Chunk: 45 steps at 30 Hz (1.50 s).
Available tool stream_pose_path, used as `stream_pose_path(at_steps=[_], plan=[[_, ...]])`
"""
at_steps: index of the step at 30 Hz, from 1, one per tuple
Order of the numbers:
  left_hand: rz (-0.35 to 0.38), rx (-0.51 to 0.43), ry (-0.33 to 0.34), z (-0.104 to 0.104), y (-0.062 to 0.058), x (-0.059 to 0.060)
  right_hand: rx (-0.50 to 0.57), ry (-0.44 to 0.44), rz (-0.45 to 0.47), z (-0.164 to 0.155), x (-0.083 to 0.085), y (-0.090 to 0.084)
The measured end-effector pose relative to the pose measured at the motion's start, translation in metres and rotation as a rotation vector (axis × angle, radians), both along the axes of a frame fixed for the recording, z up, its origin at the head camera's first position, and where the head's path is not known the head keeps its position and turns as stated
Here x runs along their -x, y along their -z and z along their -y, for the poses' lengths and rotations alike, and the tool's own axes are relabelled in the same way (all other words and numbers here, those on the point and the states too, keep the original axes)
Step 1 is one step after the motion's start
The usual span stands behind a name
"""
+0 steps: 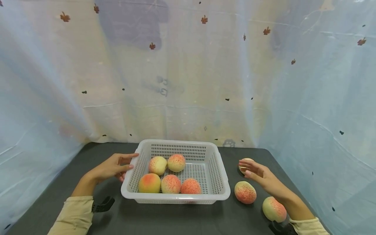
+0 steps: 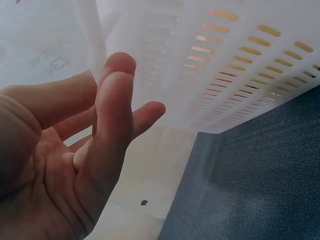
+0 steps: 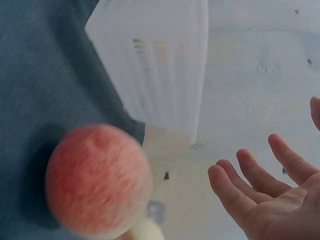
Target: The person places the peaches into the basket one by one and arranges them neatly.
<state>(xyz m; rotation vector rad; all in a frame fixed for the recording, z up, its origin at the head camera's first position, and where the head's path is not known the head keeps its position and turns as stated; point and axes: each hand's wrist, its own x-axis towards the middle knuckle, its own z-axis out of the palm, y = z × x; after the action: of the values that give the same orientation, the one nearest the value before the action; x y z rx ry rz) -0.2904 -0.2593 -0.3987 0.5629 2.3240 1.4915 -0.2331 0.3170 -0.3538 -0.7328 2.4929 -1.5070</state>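
A white slotted plastic basket [image 1: 176, 196] stands on the dark table and holds several peaches, among them a yellow-orange peach [image 1: 149, 183] and a red-speckled peach [image 1: 191, 186]. At its left rim my left hand [image 1: 113, 168] grips the edge, index finger and thumb on the rim and other fingers beneath it. My right hand [image 1: 261, 176], fingers spread and slightly bent, is over a pale peach [image 1: 242, 170], partly hidden by the fingers. In the right wrist view the hand [image 3: 270, 195] holds nothing. A red-yellow peach [image 1: 245, 192] lies between basket and right hand.
Another peach [image 1: 274, 209] lies beside the right forearm. The dark table [image 1: 164, 220] extends around the basket. A pale patterned curtain [image 1: 188, 81] hangs behind the table and along both sides.
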Motion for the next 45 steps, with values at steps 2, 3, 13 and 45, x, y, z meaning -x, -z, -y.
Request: stream_pose_path(at_steps=[2,3,13,45], plan=[[0.001,0.002,0.001,0.000,0.000,0.001,-0.004,0.018,-0.005,-0.006,-0.001,0.003],[0.000,0.003,0.001,0.000,0.000,0.001,-0.008,0.029,-0.010,-0.009,-0.002,0.004],[-0.004,-0.002,0.002,-0.001,0.001,0.000,-0.078,0.129,0.000,-0.041,-0.010,0.014],[0.009,0.003,0.000,0.002,0.001,0.001,-0.018,-0.183,0.432,-0.136,-0.027,0.069]])
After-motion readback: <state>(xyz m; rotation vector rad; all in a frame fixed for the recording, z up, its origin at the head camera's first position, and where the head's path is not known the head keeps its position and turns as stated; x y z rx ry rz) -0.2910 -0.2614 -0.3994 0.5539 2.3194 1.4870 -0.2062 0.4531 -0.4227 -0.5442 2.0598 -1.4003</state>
